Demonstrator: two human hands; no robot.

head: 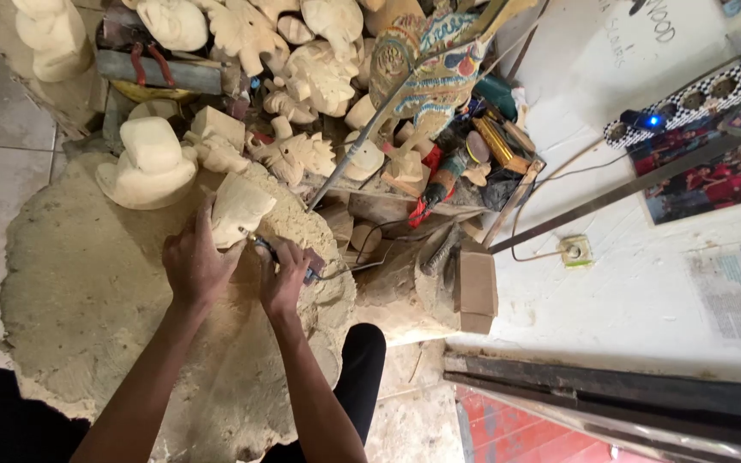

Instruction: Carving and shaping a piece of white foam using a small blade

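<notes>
The pale wood carving [240, 208] sat tilted on the dust-covered worktop [87, 291], just in front of the person's knees; the left hand [195, 261] gripped it from below and behind, fingers [209, 213] wrapped and pressed against its side, seemingly to brace it against the tool's push; the right hand [283, 279] closed around a small corded rotary tool [289, 255], fingers curled tight on its body, its tip meeting the carving's lower edge; the cord [362, 249] trailed off to the right toward a wall socket [575, 250]; just beyond the carving lay a rough hat-shaped blank [149, 163], and farther out a heap of unfinished pale carvings [302, 77], a painted figure [435, 69] and scattered hand tools [473, 163], probably kept within reach.
</notes>
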